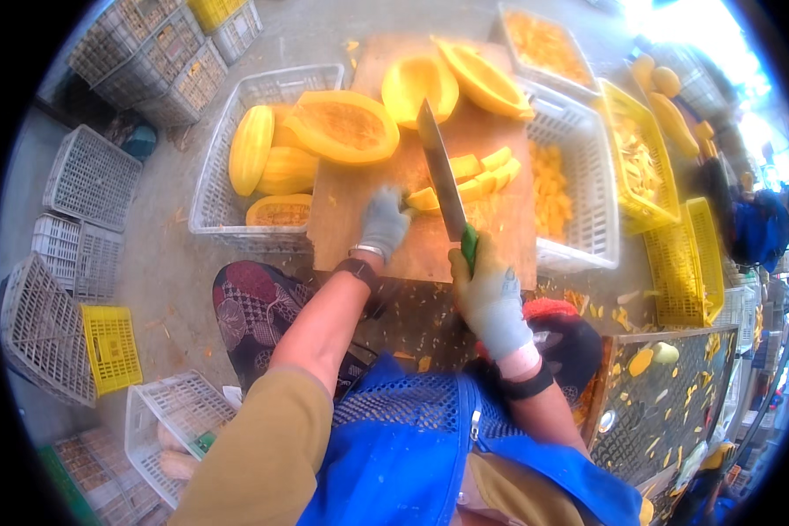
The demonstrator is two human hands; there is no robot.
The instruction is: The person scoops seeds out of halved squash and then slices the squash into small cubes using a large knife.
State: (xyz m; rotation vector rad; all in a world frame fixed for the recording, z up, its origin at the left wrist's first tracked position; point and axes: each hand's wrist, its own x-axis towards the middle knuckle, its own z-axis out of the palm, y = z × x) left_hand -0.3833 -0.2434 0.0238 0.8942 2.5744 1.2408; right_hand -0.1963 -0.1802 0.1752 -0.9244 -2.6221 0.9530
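Note:
My right hand [493, 296], in a pale glove, grips the green handle of a knife [442, 174]. Its long blade points away from me and crosses over a strip of peeled orange pumpkin [423, 198]. At the left end of that strip is my gloved left hand [384, 223], its fingers bent and slightly blurred against the flesh. Cut pumpkin chunks [493, 177] lie in rows right of the blade. Beneath them is a wooden board [345, 214]. Hollowed pumpkin halves rest toward its far side: one at left [342, 128], one in the middle [421, 85], and a long piece [490, 79].
A white crate [200, 214] at the board's left holds peeled pumpkins [253, 151]. Another white crate [582, 253] at the right contains pumpkin chunks [549, 191]. Yellow crates [687, 263] stand farther right. Scraps litter the floor and a mesh-topped frame [664, 394]. Crates [95, 177] are stacked left.

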